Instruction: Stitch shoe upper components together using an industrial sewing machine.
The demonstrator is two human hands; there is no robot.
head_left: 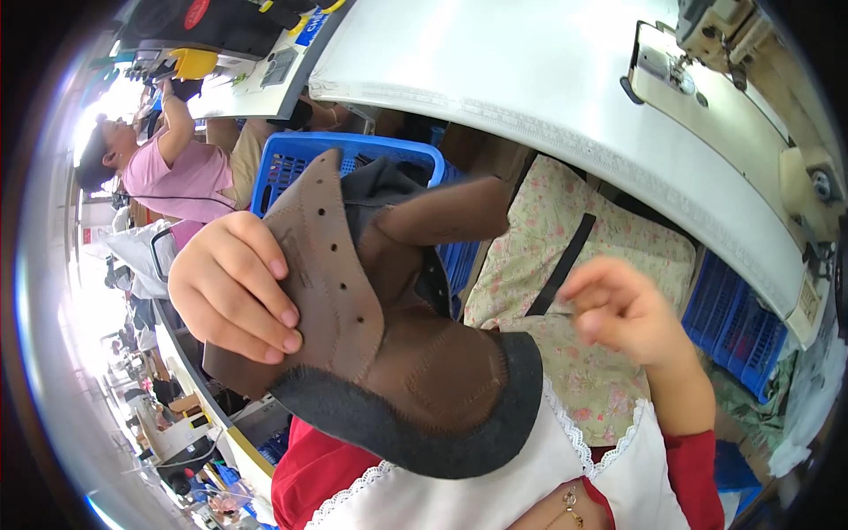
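In the head view, near the centre, a shoe upper (397, 344) is gripped on its 9 o'clock side by the left hand (234, 287). The right hand (625, 311) is curled at 3 o'clock; whether anything is pinched cannot be told. A basket (353, 141) is seen at 11 o'clock.

A long white table (459, 53) stretches across the far side toward the right, its top shining, with a sewing machine (746, 115) at the right. Another pale table (237, 99) stands far left. Cluttered work surfaces (173, 440) fill the left side, where bright white glare (62, 238) washes out the room's edge.
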